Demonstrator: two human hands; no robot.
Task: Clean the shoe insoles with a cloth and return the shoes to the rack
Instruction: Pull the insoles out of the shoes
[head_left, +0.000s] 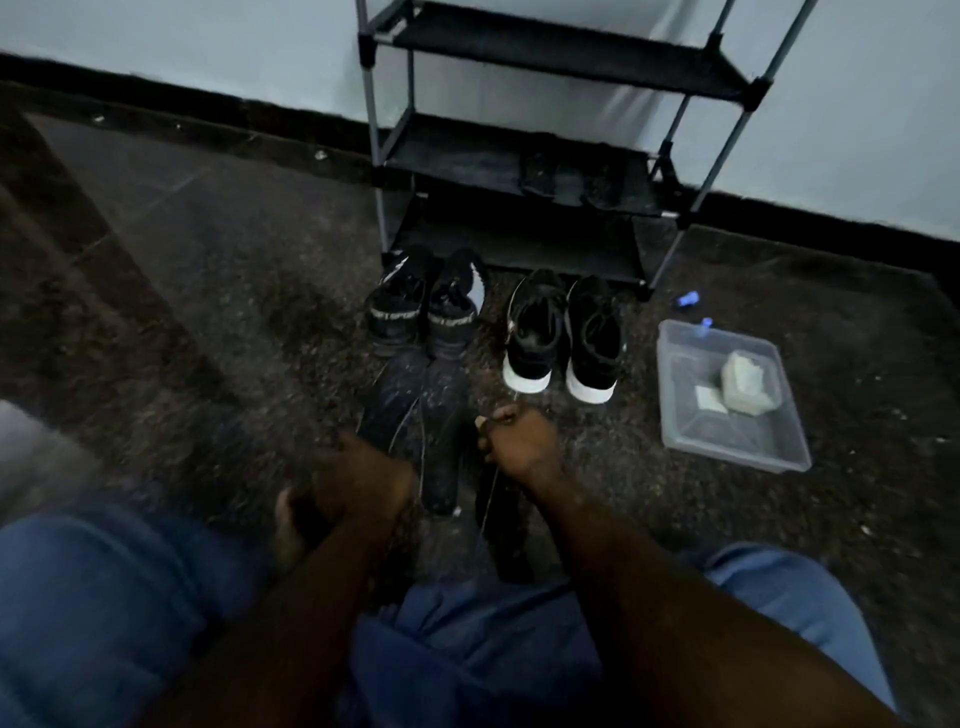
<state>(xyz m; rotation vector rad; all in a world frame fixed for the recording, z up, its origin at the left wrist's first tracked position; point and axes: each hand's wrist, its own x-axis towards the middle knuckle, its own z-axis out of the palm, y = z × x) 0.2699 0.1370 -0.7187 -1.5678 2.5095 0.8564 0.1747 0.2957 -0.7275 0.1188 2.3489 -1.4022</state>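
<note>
- The rack stands against the wall, well beyond both hands; its shelves hold no shoes that I can make out, only something dark on the middle one.
- Two pairs of shoes, one left and one right, sit on the floor before it, so I judge returning is all still to do.
- A tub with a pale cloth lies off to the right of the right hand, untouched.
- Dark insoles lie between the hands, just ahead of the left hand.
- The right hand pinches something thin; the left is closed on something dark, too blurred to name.
</note>
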